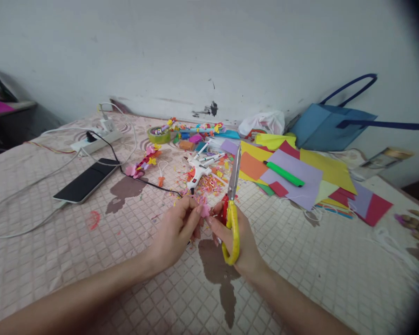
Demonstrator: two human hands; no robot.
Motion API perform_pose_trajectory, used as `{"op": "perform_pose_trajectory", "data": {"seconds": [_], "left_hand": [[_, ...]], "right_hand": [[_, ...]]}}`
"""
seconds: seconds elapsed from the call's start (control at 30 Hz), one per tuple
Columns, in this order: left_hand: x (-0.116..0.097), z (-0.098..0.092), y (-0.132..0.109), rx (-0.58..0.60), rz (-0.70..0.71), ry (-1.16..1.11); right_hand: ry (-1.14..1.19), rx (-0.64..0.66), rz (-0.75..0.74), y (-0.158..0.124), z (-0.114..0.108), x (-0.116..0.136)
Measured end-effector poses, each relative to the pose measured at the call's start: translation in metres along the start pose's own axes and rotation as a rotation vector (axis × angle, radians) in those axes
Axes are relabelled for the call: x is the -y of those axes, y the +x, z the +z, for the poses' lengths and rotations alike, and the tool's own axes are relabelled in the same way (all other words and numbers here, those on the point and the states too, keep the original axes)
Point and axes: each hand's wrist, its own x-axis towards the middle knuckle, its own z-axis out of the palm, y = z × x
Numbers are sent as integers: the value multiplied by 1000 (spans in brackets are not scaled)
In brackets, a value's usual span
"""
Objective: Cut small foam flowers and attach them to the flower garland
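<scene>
My left hand [178, 228] is closed, pinching a small pink paper flower [205, 211] between thumb and fingers. Close beside it, my right hand [242, 239] holds scissors [233, 223] with one yellow and one red handle. The scissor blades point up and away and look closed. The right fingertips also reach the pink flower's edge; whether they grip it I cannot tell. Just beyond the hands lies a white glue gun [197, 172] with a black cord, among scattered paper scraps [212, 186].
At left are a phone [87, 180] on a cable and a power strip [97, 142]. Tape [158, 135] and a flower-decorated strip [144, 163] lie farther back. Coloured sheets [293, 172], a green marker [284, 173] and a blue bag [330, 125] are at right.
</scene>
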Motion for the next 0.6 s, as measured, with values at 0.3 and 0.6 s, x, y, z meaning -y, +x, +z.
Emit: {"op": "perform_pose_trajectory", "data": {"seconds": [0.3,0.6], "left_hand": [[-3,-8,8,119,-60,-73],[-8,-26,20,184,84,263]], "right_hand": [[7,8,52,5,-6,3],[-228,24,48,9,-9,5]]}}
